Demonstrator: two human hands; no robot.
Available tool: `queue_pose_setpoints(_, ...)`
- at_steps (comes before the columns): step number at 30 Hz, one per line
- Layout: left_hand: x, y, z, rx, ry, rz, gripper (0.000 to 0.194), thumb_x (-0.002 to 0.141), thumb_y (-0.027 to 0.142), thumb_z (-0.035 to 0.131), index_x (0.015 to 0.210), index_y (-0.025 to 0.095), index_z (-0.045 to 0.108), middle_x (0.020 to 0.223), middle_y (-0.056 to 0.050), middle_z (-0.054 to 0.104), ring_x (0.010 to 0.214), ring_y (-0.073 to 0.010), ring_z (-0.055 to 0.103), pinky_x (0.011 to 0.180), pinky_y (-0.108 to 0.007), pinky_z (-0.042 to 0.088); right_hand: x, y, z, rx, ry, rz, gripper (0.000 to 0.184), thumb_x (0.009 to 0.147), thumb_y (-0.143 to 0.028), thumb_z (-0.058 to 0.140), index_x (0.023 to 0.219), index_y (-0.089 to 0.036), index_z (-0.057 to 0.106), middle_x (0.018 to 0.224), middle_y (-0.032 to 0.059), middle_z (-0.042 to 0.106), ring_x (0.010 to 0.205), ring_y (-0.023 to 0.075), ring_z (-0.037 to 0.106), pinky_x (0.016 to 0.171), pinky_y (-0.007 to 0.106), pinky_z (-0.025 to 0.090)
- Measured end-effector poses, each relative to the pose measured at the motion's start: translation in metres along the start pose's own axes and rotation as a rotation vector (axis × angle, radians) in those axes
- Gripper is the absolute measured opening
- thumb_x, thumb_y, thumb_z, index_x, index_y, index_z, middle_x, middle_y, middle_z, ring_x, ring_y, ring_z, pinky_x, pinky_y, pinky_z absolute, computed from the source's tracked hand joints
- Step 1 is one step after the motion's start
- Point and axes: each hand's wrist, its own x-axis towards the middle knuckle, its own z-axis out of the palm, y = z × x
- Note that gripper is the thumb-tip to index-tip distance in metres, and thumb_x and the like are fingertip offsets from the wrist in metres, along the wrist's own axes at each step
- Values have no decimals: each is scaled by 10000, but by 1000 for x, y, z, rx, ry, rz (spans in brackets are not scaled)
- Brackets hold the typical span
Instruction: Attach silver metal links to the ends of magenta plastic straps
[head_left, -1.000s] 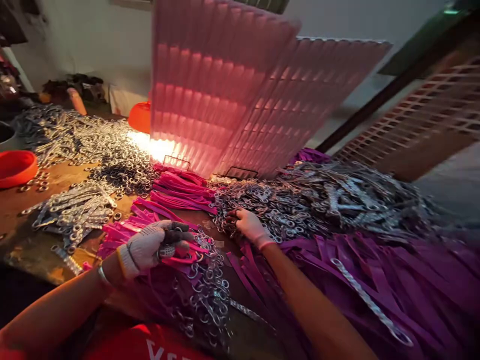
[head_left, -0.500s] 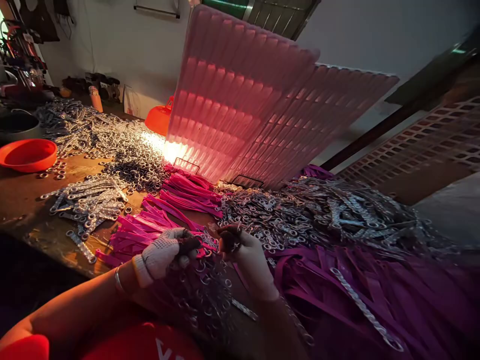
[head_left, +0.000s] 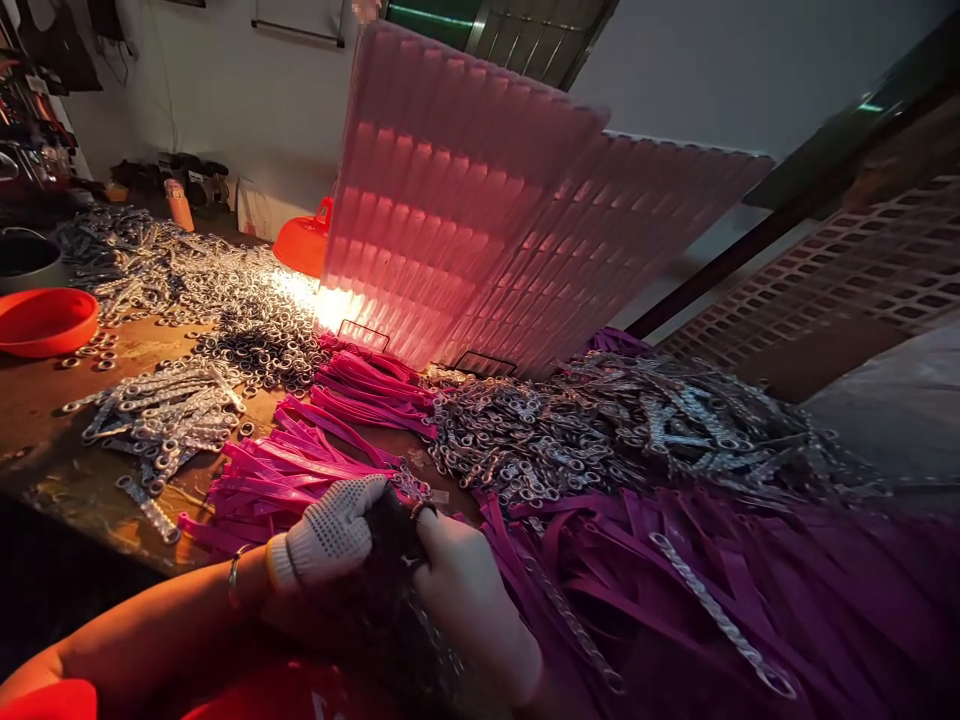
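Observation:
My left hand (head_left: pixel 335 530), in a white glove with dark dots, is closed at the lower middle. Close beside it on the right is my right hand (head_left: pixel 469 590), also in a pale glove, its thumb and fingers pinched together. A dark, blurred bundle (head_left: pixel 394 590) with shiny bits hangs between both hands; its kind cannot be made out, and it hides several fingertips. Just beyond the hands, metal rings (head_left: pixel 411 482) lie at the ends of bright pink straps (head_left: pixel 285 465). Purple straps (head_left: pixel 600 540) spread to the right, with a silvery twisted strip (head_left: pixel 720 610) on top.
Heaps of ringed metal strips (head_left: pixel 540 440) lie beyond the hands. Loose rings (head_left: pixel 262 335) are piled under an orange lamp (head_left: pixel 304 245). More strips (head_left: pixel 165 410) and an orange bowl (head_left: pixel 49 322) are at left. Ribbed translucent panels (head_left: pixel 450 200) stand upright behind.
Both hands have come lower and nearer to each other. The dark bundle now rises between them, covering the rings that hung there. The whole view has shifted slightly.

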Motion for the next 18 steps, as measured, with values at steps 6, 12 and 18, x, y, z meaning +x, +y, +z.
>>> queue_pose_setpoints(6,24,-2,13,-537,-148,-176,187,659,274,696,771,144,623,698,-40,617,614,-144,551,578,-249,475,8,-10,-5,-31,114,115,118,647,-117,492,683,-208,559,639,67,653,568,187,555,535,283,274)
queue_pose_setpoints(12,54,2,17,-228,-141,-231,47,733,201,513,731,167,545,534,27,460,431,-87,381,433,-206,311,25,16,3,457,-33,168,172,839,-199,432,779,-206,594,734,21,692,664,174,586,568,238,400)
queue_pose_setpoints(18,114,-14,-20,515,-76,105,10,721,180,624,713,175,626,758,-61,625,783,-206,568,756,-302,425,99,90,25,-64,-43,336,319,796,-86,419,993,-141,665,1125,122,672,996,211,594,823,275,429)
